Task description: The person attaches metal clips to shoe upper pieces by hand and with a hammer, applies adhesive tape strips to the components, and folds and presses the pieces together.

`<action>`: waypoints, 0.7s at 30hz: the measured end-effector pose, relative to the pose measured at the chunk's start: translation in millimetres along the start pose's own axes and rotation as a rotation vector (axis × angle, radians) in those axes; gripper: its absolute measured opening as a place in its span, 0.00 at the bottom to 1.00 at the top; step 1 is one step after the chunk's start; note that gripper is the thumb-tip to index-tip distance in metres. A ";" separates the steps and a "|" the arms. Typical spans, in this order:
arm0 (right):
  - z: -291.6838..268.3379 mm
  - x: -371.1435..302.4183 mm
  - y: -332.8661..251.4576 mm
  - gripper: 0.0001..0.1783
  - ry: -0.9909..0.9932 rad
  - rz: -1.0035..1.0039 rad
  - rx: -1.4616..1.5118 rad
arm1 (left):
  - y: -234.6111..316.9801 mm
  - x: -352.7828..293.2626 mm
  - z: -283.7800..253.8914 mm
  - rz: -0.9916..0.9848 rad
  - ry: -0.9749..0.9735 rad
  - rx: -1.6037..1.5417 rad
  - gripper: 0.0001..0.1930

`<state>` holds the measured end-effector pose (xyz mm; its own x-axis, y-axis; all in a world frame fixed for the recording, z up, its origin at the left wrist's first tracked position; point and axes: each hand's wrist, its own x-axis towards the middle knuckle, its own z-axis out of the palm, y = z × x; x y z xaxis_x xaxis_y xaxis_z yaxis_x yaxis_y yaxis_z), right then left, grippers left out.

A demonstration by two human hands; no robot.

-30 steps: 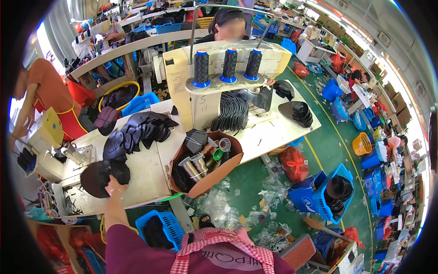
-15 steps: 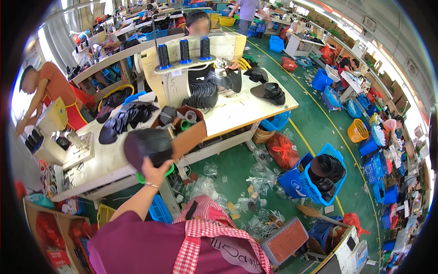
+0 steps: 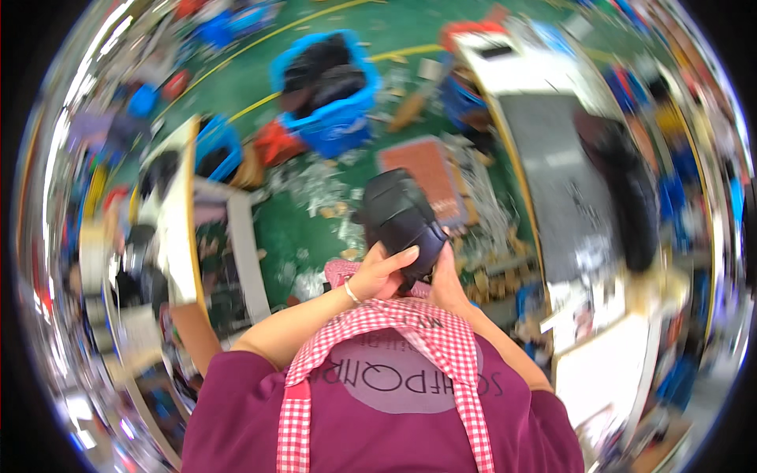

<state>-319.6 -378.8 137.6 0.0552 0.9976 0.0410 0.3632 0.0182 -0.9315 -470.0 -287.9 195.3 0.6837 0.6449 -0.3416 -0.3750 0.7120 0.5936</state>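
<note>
In front of my chest I hold a bundle of black, leather-like curved pieces (image 3: 398, 209), shaped somewhat like a cap, with seams across it. My left hand (image 3: 382, 272) grips its near left side, the thumb lying over the top. On its near right edge my right hand (image 3: 446, 284) is closed, with most of the fingers hidden beneath. The bundle hangs in the air above the floor, apart from both tables. How many pieces it has I cannot tell.
A blue basket (image 3: 368, 83) of black pieces stands ahead, beside a red bag (image 3: 277, 143). Plastic scraps (image 3: 323, 189) and a reddish flat-topped box (image 3: 426, 169) lie on the floor. On the right is a grey-topped workbench (image 3: 552, 173) with a dark pile (image 3: 627, 185); a white table (image 3: 180, 229) stands left.
My view has swung right, away from the sewing machine table. The black bundle has come from over that table to my chest, and my right hand now grips it too.
</note>
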 end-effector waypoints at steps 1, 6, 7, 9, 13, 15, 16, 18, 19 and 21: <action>-8.3 -12.6 3.5 0.82 0.027 0.120 0.048 | -12.0 8.9 5.7 -0.079 -0.081 0.026 0.31; -19.5 -75.1 1.7 0.55 0.611 0.311 -0.009 | -10.3 39.5 31.9 -0.478 -0.560 0.498 0.36; -42.0 -75.6 7.7 0.47 0.694 0.383 0.097 | -21.1 62.8 33.1 -0.436 -0.735 0.773 0.36; -54.3 -96.1 12.8 0.40 0.841 0.476 0.132 | -7.1 78.0 52.0 -0.079 -0.865 1.196 0.30; -67.0 -134.1 20.3 0.31 1.125 0.345 0.361 | 13.1 113.0 53.9 0.278 -0.648 1.470 0.39; -77.9 -138.9 20.1 0.29 1.170 0.331 0.382 | 8.4 129.9 49.6 0.294 -0.651 1.446 0.49; -82.0 -139.7 17.9 0.28 1.176 0.353 0.379 | 2.0 138.9 54.2 0.413 -0.731 1.465 0.53; -84.1 -137.1 18.7 0.29 1.163 0.326 0.433 | -11.5 157.0 64.4 0.540 -0.859 1.468 0.59; -85.7 -136.2 24.4 0.31 1.143 0.290 0.444 | -15.2 165.2 74.4 0.555 -0.867 1.458 0.59; -84.8 -128.4 35.9 0.36 1.117 0.160 0.488 | -16.9 180.1 95.5 0.264 -1.028 1.153 0.55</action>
<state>-234.8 -511.9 129.5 0.9201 0.3910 -0.0224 -0.0931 0.1630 -0.9822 -280.7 -210.4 193.3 0.9763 -0.0889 0.1971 -0.2145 -0.2849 0.9342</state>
